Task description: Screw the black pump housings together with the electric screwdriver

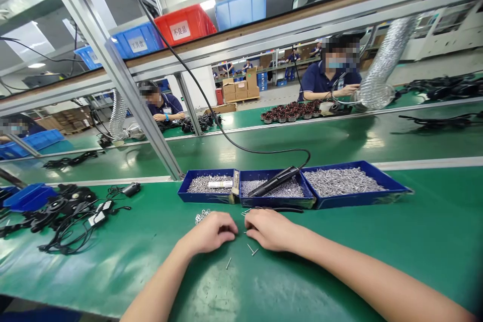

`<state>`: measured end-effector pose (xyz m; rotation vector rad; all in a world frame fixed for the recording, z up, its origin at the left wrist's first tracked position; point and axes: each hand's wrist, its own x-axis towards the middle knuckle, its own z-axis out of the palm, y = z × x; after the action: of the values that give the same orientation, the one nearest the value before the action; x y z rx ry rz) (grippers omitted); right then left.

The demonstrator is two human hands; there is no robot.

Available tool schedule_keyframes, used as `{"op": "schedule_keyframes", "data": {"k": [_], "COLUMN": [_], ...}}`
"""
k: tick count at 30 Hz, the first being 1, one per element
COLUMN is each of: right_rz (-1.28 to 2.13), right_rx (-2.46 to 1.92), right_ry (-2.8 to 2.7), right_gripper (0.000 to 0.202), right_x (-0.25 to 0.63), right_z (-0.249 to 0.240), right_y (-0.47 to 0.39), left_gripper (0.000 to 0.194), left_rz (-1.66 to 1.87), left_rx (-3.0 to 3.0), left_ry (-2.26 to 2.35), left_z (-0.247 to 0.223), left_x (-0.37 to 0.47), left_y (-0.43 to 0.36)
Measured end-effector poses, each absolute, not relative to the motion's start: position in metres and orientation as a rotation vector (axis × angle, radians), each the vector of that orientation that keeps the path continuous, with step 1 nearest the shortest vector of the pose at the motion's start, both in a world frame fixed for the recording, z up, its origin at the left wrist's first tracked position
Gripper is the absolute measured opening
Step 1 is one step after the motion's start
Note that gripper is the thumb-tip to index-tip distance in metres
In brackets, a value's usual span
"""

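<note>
Left hand [211, 234]: fingers curling narrow, contents hidden.
Right hand [268, 229]: fingers curling, knuckles resting on surface [339, 241].
Loose screws [252, 250]: lying at five o'clock of left hand, nearer right hand, axes slanting.

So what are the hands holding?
Cannot be told: the left hand and right hand are curled knuckles-up on the table, beside loose screws.
</note>
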<state>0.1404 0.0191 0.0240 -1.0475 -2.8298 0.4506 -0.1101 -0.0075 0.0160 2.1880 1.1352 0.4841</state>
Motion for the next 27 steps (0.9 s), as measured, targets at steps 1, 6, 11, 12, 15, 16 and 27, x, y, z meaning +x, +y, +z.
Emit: {"op": "schedule_keyframes", "data": {"k": [1,6,11,12,15,16,27], "right_rz": [0.448,0.492,0.635,0.655,0.699,0.710,0.727], "right_rx": [-1.046,-1.029,-0.936,-0.934,-0.947,-0.954,-1.023], "right_ry": [-2.830,-2.901,-3.005,-3.009,-3.007,-3.011,-3.064], "right_gripper": [0.009,0.007,0.012,0.011,0.009,0.012,0.016], "right_x": [0.139,0.141,0.151,0.151,0.150,0.149,0.147], "right_z": [0.022,0.022,0.039,0.041,0.042,0.042,0.050], "right_y": [0.018,0.022,0.023,0.022,0.017,0.015,0.010], "left_gripper": [0.018,0.039,0.030,0.023,0.011,0.009,0.030], "left_rz": [0.396,0.180,0.167,0.184,0.247,0.269,0.466], "left_rx": [2.171,2.093,2.119,2.123,2.137,2.141,2.145], "left_ry": [1.090,0.976,0.906,0.908,0.924,0.927,1.035], "left_z": [0.020,0.030,0.025,0.022,0.016,0.014,0.005], "left_x": [-0.116,-0.132,-0.131,-0.129,-0.119,-0.114,-0.084], "left_y": [-0.010,-0.018,-0.018,-0.018,-0.020,-0.021,-0.026]}}
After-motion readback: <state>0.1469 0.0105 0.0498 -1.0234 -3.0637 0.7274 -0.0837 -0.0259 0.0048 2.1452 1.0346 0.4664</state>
